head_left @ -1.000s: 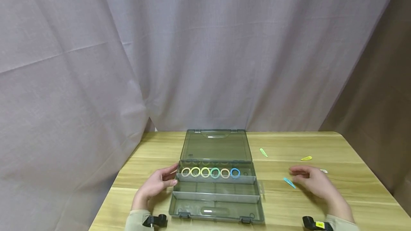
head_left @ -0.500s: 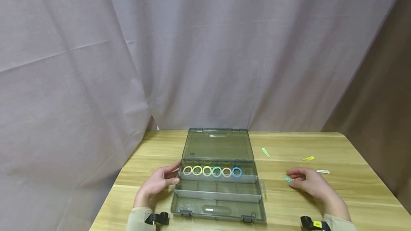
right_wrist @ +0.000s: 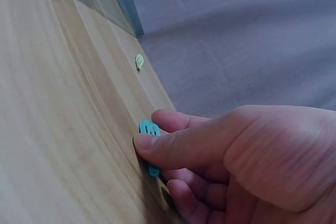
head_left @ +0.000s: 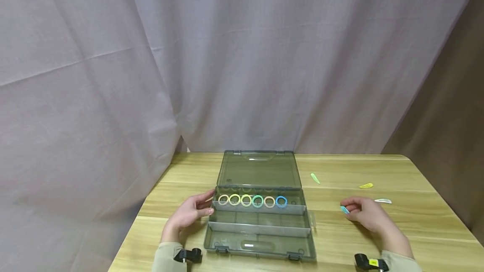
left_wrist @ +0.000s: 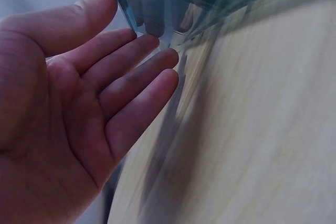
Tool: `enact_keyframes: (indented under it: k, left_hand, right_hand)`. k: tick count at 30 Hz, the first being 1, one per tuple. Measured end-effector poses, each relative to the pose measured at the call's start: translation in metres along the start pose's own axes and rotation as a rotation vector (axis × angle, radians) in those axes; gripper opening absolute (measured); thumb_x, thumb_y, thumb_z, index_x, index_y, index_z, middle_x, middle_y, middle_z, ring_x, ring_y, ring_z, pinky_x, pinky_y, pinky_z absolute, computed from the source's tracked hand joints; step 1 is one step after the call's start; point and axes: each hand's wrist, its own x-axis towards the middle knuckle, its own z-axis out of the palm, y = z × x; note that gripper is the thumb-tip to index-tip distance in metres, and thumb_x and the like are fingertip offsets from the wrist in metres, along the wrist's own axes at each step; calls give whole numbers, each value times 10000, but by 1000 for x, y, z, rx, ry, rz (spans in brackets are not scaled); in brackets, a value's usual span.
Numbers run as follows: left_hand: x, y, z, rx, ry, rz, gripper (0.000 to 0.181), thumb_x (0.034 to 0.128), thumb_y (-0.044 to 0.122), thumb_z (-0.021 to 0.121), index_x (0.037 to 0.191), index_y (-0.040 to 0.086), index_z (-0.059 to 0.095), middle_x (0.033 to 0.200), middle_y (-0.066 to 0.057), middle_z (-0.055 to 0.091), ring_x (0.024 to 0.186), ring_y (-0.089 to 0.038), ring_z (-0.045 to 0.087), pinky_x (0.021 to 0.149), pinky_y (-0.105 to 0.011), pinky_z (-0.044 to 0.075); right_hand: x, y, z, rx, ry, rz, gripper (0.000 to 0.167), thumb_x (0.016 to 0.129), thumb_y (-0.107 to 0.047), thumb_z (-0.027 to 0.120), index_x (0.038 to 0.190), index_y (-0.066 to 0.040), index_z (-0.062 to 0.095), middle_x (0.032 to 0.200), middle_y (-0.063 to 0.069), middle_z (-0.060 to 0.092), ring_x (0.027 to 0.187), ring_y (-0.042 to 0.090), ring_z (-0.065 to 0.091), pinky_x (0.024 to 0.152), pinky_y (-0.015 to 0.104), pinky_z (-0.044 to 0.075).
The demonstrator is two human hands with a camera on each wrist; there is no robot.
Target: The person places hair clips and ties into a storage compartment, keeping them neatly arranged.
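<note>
A translucent grey-green plastic box (head_left: 261, 233) lies with its lid folded back on the table. My left hand (head_left: 190, 213) is at its left side, fingers nearly straight and touching the wall, thumb near the rim. Several coloured hair ties (head_left: 258, 201) sit in a row in the box's back compartment. To the right of the box, my right hand (head_left: 366, 213) pinches a turquoise snap hair clip (right_wrist: 150, 129) between thumb and fingertips, just over or on the tabletop. Part of this clip is hidden by the thumb.
Lying on the wooden table (head_left: 332, 247) are a light green hair clip (head_left: 315, 178), a yellow hair clip (head_left: 366, 185) and a white hair clip (head_left: 383, 201). Grey curtains (head_left: 242, 74) hang behind the table.
My right hand has come down over the turquoise hair clip and now pinches it. My left hand stays at the box's side. The whole head view has shifted slightly.
</note>
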Motion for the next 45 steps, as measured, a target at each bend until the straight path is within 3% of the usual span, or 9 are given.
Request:
enact_keyframes:
  k: [10, 19, 23, 29, 34, 41, 45]
  left_hand:
    - [4, 0, 4, -13, -4, 5, 717, 1014, 44, 702, 1613, -97, 334, 1664, -301, 317, 1446, -538, 446, 1177, -502, 443]
    - [6, -2, 9, 10, -10, -6, 704, 1023, 36, 686, 1620, -84, 332, 1670, -288, 313, 1444, -531, 453, 1169, -487, 460]
    - [7, 0, 9, 2, -7, -1, 701, 1021, 12, 679, 1621, -85, 329, 1675, -286, 307, 1452, -531, 444, 1172, -490, 456]
    - [5, 0, 6, -5, -10, -10, 715, 1015, 7, 685, 1622, -86, 319, 1681, -284, 292, 1456, -533, 435, 1178, -499, 443]
    - [3, 0, 3, 1, -11, -8, 711, 1018, 8, 683, 1621, -91, 319, 1679, -286, 298, 1453, -535, 438, 1187, -520, 427]
    - [2, 2, 2, 7, -8, -20, 716, 1018, 14, 684, 1626, -79, 317, 1682, -277, 297, 1457, -527, 440, 1196, -544, 412]
    - [1, 3, 1, 14, -1, -17, 713, 1018, 11, 680, 1628, -71, 321, 1681, -271, 303, 1455, -517, 449, 1191, -524, 424]
  right_hand:
    - [-7, 4, -4, -51, -14, -22, 363, 951, -54, 776, 1282, 77, 708, 1032, 65, 727, 922, 165, 641, 744, 226, 538]
    - [-15, -3, -3, 45, -19, 34, 358, 1012, -110, 726, 1319, 67, 671, 1028, 78, 695, 859, 149, 603, 665, 248, 538]
    - [-15, -14, -4, 56, -24, 16, 372, 1031, -120, 707, 1347, 67, 645, 1049, 92, 699, 858, 176, 615, 640, 275, 545]
    - [-12, -34, 0, -23, 15, -101, 319, 1010, -150, 748, 1279, 10, 683, 1030, 50, 723, 894, 149, 660, 710, 251, 543]
    - [-9, -56, 13, 55, 51, -176, 246, 967, -88, 777, 1183, 1, 699, 978, 55, 725, 844, 109, 689, 722, 236, 571]
    - [-2, -84, 34, 143, 18, -203, 181, 978, -147, 793, 1104, -44, 715, 964, 37, 745, 869, 145, 712, 745, 240, 588]
    - [1, -108, 50, 211, -14, -220, 173, 971, -179, 808, 1065, -65, 719, 983, 98, 781, 879, 163, 729, 753, 246, 581]
